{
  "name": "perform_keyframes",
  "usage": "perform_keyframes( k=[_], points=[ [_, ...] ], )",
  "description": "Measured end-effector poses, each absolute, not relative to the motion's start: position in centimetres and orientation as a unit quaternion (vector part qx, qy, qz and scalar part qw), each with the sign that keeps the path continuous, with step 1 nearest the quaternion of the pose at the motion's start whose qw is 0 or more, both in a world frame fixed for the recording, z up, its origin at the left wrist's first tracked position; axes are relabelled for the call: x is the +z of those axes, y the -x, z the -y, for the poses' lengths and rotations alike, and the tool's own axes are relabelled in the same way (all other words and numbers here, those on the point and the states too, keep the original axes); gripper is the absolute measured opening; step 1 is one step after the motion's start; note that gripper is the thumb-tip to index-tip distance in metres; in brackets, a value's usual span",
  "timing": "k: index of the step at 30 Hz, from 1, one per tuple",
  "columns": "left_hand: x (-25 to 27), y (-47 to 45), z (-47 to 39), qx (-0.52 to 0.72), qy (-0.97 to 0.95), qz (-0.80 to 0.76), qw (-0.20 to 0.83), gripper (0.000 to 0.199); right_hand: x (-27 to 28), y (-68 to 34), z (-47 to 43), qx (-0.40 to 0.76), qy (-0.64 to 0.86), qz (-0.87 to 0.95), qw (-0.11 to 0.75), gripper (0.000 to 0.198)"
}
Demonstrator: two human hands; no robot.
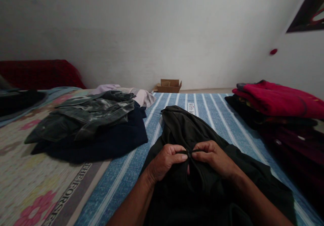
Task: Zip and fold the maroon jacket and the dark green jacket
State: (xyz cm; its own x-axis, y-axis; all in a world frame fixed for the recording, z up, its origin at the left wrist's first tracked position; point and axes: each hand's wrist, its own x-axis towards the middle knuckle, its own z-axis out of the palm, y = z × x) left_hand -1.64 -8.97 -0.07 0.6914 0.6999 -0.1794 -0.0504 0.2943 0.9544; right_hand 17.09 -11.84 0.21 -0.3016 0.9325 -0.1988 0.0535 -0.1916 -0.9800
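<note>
A dark garment [182,128], black to dark green, lies spread before me on a blue striped sheet. My left hand [168,160] pinches one edge of its opening between thumb and fingers. Opposite it, my right hand [211,157] pinches the other edge, and the fingertips of both hands nearly meet. Between them sits a small dark fastening, too small to make out clearly. Below the fingers a narrow gap shows in the cloth. The garment's near part is in deep shadow.
On the left, a grey patterned garment [101,113] rests on navy cloth [121,141]. To the right stand folded clothes, a red one [280,99] above black and maroon ones [296,145]. A cardboard box [169,86] stands by the wall, beyond the striped sheet [113,185].
</note>
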Motion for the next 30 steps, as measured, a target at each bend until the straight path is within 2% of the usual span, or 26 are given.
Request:
perform_keyframes(
  k=[11, 19, 30],
  points=[
    [-0.4, 1.9, 8.6, 0.221, -0.55, -0.334, 0.733, 0.02, 0.4, -16.7, 12.0, 0.566, 0.467, 0.565, 0.376, 0.023],
    [-0.8, 2.1, 8.4, 0.204, -0.552, -0.339, 0.734, 0.024, -0.3, -16.1, 12.1, 0.557, 0.47, 0.529, 0.434, 0.027],
    [-0.4, 1.0, 9.1, 0.316, -0.48, -0.324, 0.752, 0.016, -0.7, -16.1, 11.8, 0.547, 0.473, 0.532, 0.44, 0.027]
  ],
)
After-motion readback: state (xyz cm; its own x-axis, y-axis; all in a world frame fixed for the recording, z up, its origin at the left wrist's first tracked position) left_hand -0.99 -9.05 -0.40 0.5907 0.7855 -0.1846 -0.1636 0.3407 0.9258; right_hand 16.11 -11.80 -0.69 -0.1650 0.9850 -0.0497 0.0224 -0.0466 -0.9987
